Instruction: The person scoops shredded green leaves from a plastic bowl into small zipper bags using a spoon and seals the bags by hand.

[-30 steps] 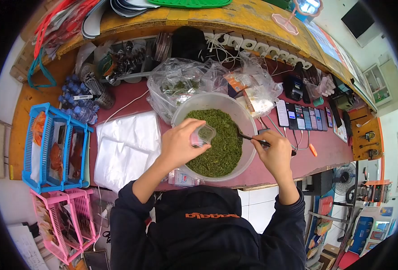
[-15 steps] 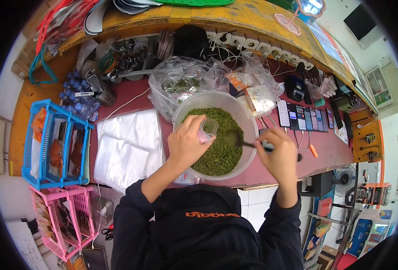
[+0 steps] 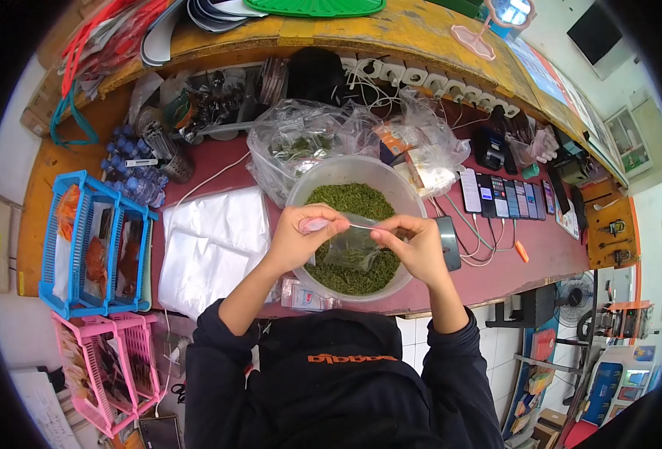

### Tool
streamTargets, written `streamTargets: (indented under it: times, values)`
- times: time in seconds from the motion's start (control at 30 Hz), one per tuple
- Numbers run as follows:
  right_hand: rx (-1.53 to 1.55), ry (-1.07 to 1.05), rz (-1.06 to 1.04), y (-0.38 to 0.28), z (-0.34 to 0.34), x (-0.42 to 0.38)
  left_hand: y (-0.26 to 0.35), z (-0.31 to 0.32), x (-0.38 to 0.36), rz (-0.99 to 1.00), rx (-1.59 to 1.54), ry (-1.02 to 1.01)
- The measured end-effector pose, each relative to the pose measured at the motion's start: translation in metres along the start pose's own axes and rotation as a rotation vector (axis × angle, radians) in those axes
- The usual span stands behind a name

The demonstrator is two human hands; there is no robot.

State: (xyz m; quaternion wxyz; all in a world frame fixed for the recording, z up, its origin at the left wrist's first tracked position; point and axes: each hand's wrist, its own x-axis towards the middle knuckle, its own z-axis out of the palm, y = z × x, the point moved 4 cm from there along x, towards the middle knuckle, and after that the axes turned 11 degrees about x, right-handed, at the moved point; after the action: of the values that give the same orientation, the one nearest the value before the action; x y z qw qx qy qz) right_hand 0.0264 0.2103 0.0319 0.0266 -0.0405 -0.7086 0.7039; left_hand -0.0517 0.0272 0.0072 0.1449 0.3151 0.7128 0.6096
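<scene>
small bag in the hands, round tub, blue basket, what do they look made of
Small bag: probably thin plastic film, see-through with a slight shine. Round tub: likely rigid plastic, judging by its smooth, pale, seamless wall. Blue basket: apparently moulded plastic, evenly coloured with regular slats.

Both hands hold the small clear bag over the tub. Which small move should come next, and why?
Perhaps the right hand should pinch along the top edge of the clear bag toward the left hand, pressing it shut. That edge is stretched nearly straight between both hands, with the bag hanging below it over the chopped greens in the tub.
</scene>
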Motion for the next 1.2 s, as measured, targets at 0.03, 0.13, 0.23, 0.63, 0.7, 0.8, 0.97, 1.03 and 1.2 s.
streamTargets:
  times: [0.03, 0.13, 0.23, 0.63, 0.7, 0.8, 0.97, 1.03, 1.2]
  values:
    - [-0.001, 0.004, 0.000, 0.004, -0.002, -0.003, -0.001, 0.001, 0.000, -0.044, -0.054, 0.059]
    - [0.172, 0.010, -0.073, 0.006, -0.002, -0.010, 0.002, 0.007, -0.005, -0.075, -0.068, 0.093]
    - [0.048, 0.036, -0.181, 0.008, 0.001, -0.011, 0.011, 0.012, -0.007, 0.034, 0.006, 0.121]
    - [-0.218, -0.036, -0.184, -0.029, 0.016, -0.035, 0.039, -0.004, -0.016, 0.163, 0.149, 0.229]
    - [-0.254, -0.067, -0.149, -0.031, 0.016, -0.035, 0.041, -0.007, -0.007, 0.191, 0.132, 0.218]
    - [-0.266, 0.004, -0.236, -0.033, 0.016, -0.025, 0.047, -0.015, 0.008, 0.191, 0.107, 0.179]
    - [-0.333, 0.007, -0.341, -0.043, 0.021, -0.016, 0.055, -0.026, 0.022, 0.196, 0.125, 0.092]
    - [-0.317, 0.048, -0.343, -0.042, 0.020, -0.012, 0.049, -0.030, 0.036, 0.237, 0.179, 0.125]
    - [-0.318, 0.202, -0.303, -0.021, 0.007, 0.003, 0.030, -0.069, 0.089, 0.301, 0.372, 0.415]
